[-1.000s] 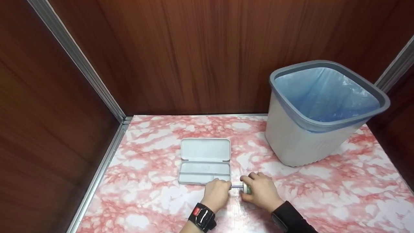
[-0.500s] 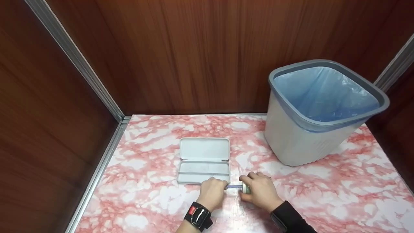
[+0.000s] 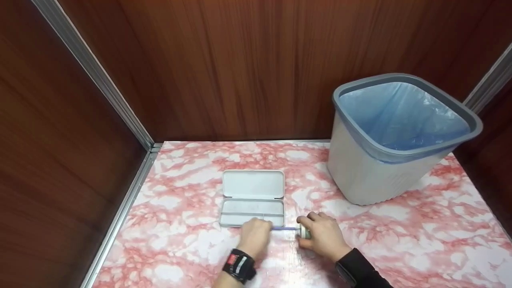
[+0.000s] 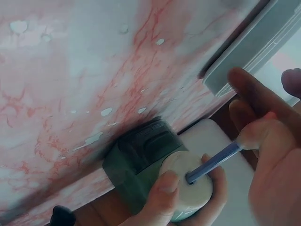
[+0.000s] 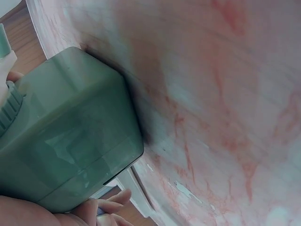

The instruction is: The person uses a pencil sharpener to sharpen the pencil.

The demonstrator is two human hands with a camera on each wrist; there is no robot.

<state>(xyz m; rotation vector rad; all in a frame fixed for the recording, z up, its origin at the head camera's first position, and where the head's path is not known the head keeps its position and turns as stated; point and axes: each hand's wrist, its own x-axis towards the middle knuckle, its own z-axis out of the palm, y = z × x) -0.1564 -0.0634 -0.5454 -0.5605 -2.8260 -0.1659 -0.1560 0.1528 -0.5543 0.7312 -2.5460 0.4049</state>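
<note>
In the head view, my left hand (image 3: 255, 236) pinches a purple-blue pencil (image 3: 285, 228) lying level between both hands. Its other end sits in the round hole of a green pencil sharpener (image 3: 305, 231) with a cream front. The left wrist view shows the pencil (image 4: 214, 163) entering that hole, the tip hidden inside. Gripping the sharpener on the table is my right hand (image 3: 325, 235), its thumb against the front. A ribbed collar and white crank (image 5: 7, 66) show on the sharpener's rear in the right wrist view.
An opened white pencil case (image 3: 253, 185) with divided compartments lies just beyond my left hand. At the right stands a pale bin (image 3: 372, 176) with a grey rim and blue liner. Brown wood-look panels (image 3: 248, 72) enclose the red-and-white marbled table (image 3: 188, 176).
My left hand has shifted left, and a longer stretch of pencil shows between it and the sharpener. The right hand and sharpener have stayed nearly in place.
</note>
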